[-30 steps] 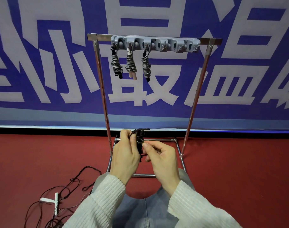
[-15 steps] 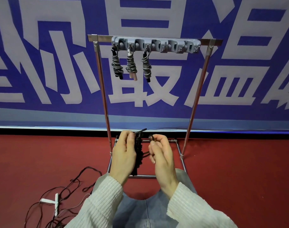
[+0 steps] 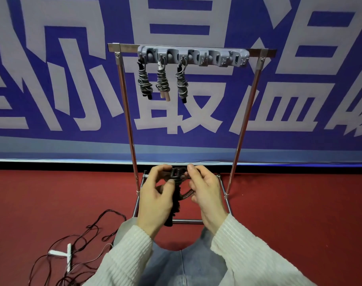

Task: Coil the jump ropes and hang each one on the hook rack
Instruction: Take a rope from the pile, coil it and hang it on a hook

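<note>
A black coiled jump rope [image 3: 175, 195] hangs upright between my hands in front of the stand's base. My left hand [image 3: 157, 197] grips the bundle, thumb pressed on its upper part. My right hand [image 3: 204, 190] pinches a loop of cord at the bundle's top and right side. The grey hook rack [image 3: 217, 57] sits on the stand's top bar. Three coiled ropes hang from its left hooks: one [image 3: 144, 82], a second [image 3: 162, 81] with pale handles, a third [image 3: 181, 83]. The right hooks are bare.
The metal stand [image 3: 243, 129] rises from the red floor [image 3: 299, 213] before a blue banner wall. A loose dark rope with white handles [image 3: 68, 254] lies tangled on the floor at the lower left. My knees in jeans [image 3: 182, 263] are below the hands.
Both hands rose slightly with the black bundle. My right hand moved from the bundle's side up to its top, drawing a loop of cord out to the right.
</note>
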